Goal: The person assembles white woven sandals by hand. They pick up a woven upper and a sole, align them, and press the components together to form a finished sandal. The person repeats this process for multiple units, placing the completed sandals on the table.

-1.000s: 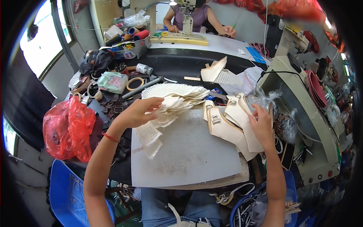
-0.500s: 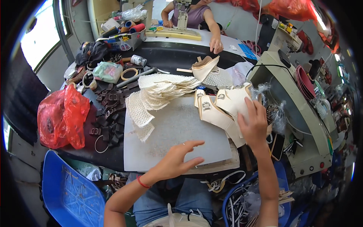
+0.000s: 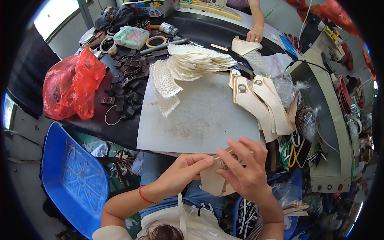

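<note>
With our left hand (image 3: 178, 172) we pinch the cream buckled piece (image 3: 211, 181); our right hand (image 3: 250, 173) grips it too. Its broad end points near, long axis partly hidden.

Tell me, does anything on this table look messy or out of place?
Nothing looks clearly spilled or broken. The white mesh pieces are askew: their stack is fanned, with some splayed onto the board. Left of them, dark straps lie in a loose tangle, unlike the cream pieces overlapping at the board's right.
</note>
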Available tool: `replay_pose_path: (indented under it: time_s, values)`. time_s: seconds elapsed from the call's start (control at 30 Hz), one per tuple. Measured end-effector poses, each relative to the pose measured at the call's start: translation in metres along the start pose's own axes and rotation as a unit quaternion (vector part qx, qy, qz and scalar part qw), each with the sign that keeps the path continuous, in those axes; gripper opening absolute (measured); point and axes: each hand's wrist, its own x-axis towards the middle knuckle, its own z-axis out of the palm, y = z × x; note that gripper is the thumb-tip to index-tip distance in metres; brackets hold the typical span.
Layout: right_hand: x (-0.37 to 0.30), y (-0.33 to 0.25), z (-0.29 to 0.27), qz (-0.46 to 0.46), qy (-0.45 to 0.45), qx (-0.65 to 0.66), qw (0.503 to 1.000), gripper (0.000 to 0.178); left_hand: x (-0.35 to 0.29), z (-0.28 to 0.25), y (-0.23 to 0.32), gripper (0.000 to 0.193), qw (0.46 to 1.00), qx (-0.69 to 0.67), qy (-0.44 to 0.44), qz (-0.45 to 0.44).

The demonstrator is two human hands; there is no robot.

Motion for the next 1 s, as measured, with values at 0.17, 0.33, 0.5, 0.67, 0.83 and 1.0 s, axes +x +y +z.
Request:
replay_pose_path:
  time_s: [0.17,0.33,0.5,0.67,0.83,1.0]
  values:
    - [-0.007,-0.003,0.012,-0.133,-0.010,-0.048,0.990,0.020,-0.012,-0.012,-0.009,0.026,0.994,-0.069,-0.001,-0.086]
    - [-0.017,-0.006,0.022,-0.239,0.002,-0.023,0.971,0.009,-0.018,-0.014,-0.025,0.023,0.996,-0.052,-0.022,-0.070]
    - [-0.027,-0.004,0.031,-0.288,0.071,-0.023,0.955,0.007,-0.019,-0.015,-0.031,0.022,0.995,-0.013,-0.050,-0.079]
    - [-0.023,-0.006,0.040,-0.305,0.083,0.036,0.948,0.010,-0.011,-0.020,-0.049,0.022,0.986,-0.089,-0.056,-0.125]
    - [-0.012,-0.004,0.042,-0.219,0.020,0.128,0.967,0.012,-0.012,-0.020,-0.050,0.028,0.992,-0.106,-0.040,-0.051]
    - [-0.013,-0.005,0.039,-0.186,0.038,0.147,0.971,0.016,-0.011,-0.024,-0.039,0.029,0.990,-0.098,-0.096,-0.039]
